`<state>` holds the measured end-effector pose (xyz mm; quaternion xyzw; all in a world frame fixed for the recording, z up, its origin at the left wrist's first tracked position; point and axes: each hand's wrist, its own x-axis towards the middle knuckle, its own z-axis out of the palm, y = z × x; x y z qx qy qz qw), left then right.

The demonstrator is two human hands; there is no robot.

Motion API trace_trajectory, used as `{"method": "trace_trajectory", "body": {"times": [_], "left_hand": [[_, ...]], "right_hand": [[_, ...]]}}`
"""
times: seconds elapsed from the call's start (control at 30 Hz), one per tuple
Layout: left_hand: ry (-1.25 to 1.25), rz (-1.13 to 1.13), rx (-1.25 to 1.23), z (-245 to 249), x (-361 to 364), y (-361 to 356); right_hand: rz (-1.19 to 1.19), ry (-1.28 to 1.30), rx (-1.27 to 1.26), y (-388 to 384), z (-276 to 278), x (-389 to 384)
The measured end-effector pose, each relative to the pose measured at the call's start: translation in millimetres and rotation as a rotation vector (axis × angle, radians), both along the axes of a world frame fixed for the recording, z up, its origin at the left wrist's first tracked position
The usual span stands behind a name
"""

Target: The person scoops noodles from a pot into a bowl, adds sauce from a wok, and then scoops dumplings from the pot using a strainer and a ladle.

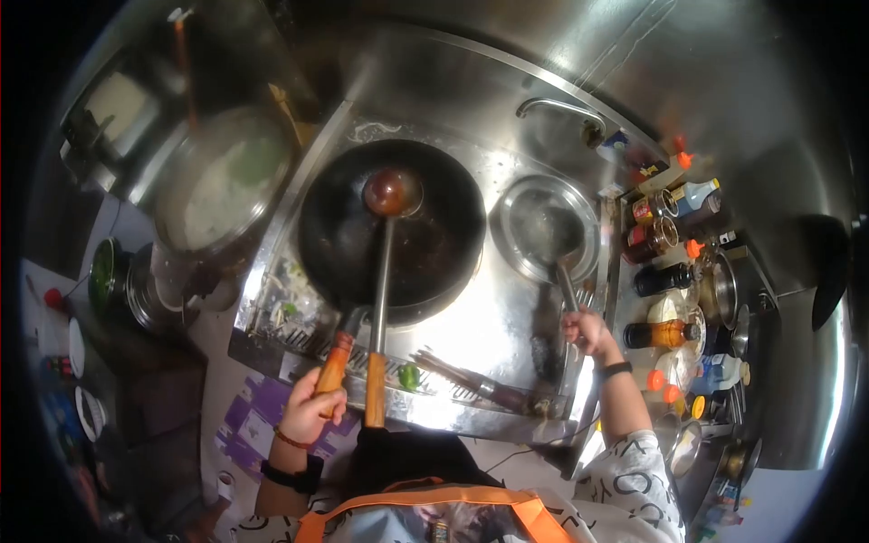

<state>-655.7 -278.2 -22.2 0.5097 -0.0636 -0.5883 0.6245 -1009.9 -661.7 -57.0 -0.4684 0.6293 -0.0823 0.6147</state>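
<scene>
My left hand (pixel 319 398) is wrapped round the wooden handle (pixel 334 364) of a black wok (pixel 434 244) on the steel stove. Inside the wok lies the bowl of a ladle (pixel 387 195) with dark red sauce in it. The ladle's wooden-ended shaft reaches back over the rim, beside my left hand and out of its grip. On the right, my right hand (pixel 588 333) is closed round the shaft of a long-handled utensil (pixel 568 282). Its round grey head sits in a round metal basin (pixel 509 195); that head is too blurred to make out.
A brush of thin sticks (pixel 462 373) and a green pepper piece (pixel 409 376) lie along the stove's front. Sauce bottles (pixel 665 335) and jars crowd the right shelf. A large steaming pot (pixel 165 226) stands left. A faucet (pixel 561 107) projects behind the basin.
</scene>
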Motion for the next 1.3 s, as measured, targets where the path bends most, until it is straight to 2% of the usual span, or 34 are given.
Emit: {"method": "trace_trajectory", "body": {"times": [0.07,0.13,0.2,0.27,0.4,0.63,0.73,0.87,0.97,1.07,1.13,1.3], "left_hand": [[0.027,0.024,0.065,8.0,0.9,-3.8],[-0.038,0.018,0.081,3.1,-1.9,-1.4],[-0.115,0.018,0.090,0.2,2.0,1.6],[-0.195,-0.048,0.095,2.9,3.9,2.8],[-0.219,0.007,0.085,9.6,3.4,2.8],[-0.272,-0.003,0.078,-6.9,0.9,3.8],[-0.377,0.063,0.069,-24.0,-6.5,0.5],[-0.537,0.044,0.089,-38.5,-1.0,2.9],[-0.464,0.023,0.098,-37.3,9.6,4.5],[-0.457,-0.043,0.106,-29.7,20.2,6.0],[-0.418,-0.007,0.051,-29.6,22.1,5.9],[-0.389,-0.027,0.039,-30.2,25.6,6.2]], "right_hand": [[-0.226,-0.539,0.383,-5.2,-1.5,-20.1],[-0.224,-0.541,0.379,11.6,7.4,-30.4],[-0.277,-0.498,0.227,37.6,41.1,-24.6],[-0.235,-0.536,0.181,59.7,62.6,-29.8],[-0.220,-0.535,0.073,103.2,113.6,-25.5],[-0.132,-0.672,0.079,175.8,180.4,5.2],[-0.082,-0.729,0.125,191.8,179.9,27.2],[-0.036,-0.568,0.150,209.4,171.1,67.1],[-0.016,-0.494,0.119,214.8,151.2,92.5],[0.013,-0.348,0.010,221.8,141.5,115.2],[0.097,-0.145,-0.146,222.7,136.4,123.7],[0.102,0.028,-0.342,221.0,127.8,127.5]]}}
